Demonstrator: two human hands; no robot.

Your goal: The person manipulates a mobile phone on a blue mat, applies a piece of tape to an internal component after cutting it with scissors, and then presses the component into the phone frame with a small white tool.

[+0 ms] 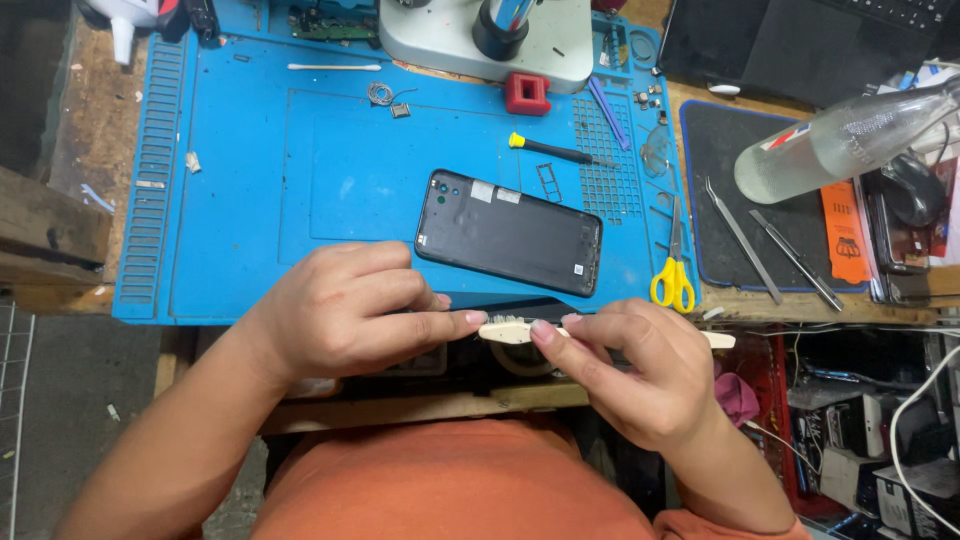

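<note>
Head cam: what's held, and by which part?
A cream toothbrush-like brush. Right hand grips its handle at mid-length; left hand has fingertips at the bristle end. The dark phone lies unheld on the blue mat.

Both forearms are bare, with no sleeves to the elbow. The left hand (345, 310) and right hand (640, 370) wear no gloves or rings. An orange shirt (450, 485) covers the torso.

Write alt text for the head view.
Two bare hands, left hand and right hand, hold a cream brush at the near edge of a blue mat. A dark phone back lies on the mat, yellow scissors to its right.
</note>
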